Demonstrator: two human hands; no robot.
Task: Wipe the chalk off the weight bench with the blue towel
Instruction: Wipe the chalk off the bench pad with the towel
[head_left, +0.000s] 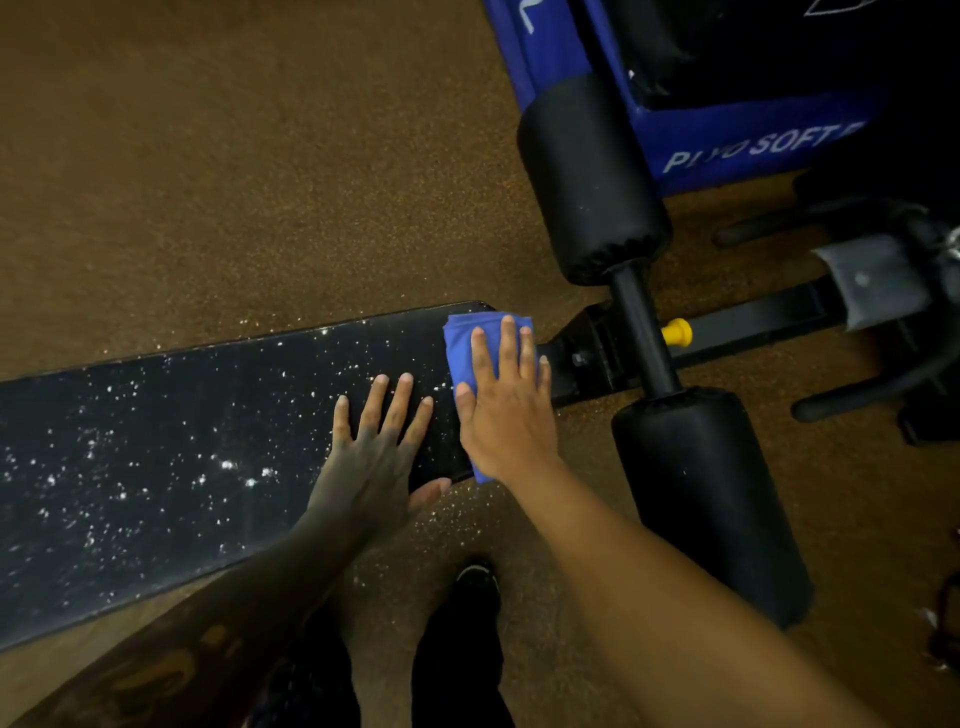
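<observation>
A long black weight bench pad (171, 447) runs from the left edge toward the centre, speckled with white chalk (228, 465) over most of its top. A folded blue towel (462, 348) lies on the pad's right end. My right hand (506, 410) presses flat on the towel, fingers spread, covering most of it. My left hand (376, 452) rests flat on the pad just left of the towel, fingers apart, thumb over the near edge, holding nothing.
Two black foam roller pads (592, 176) (706, 493) sit on a black bar right of the bench end, with a yellow adjustment knob (677, 332) on the frame. A blue padded plyo box (753, 140) stands at the back right. Brown speckled floor surrounds everything; my shoes (472, 587) are below.
</observation>
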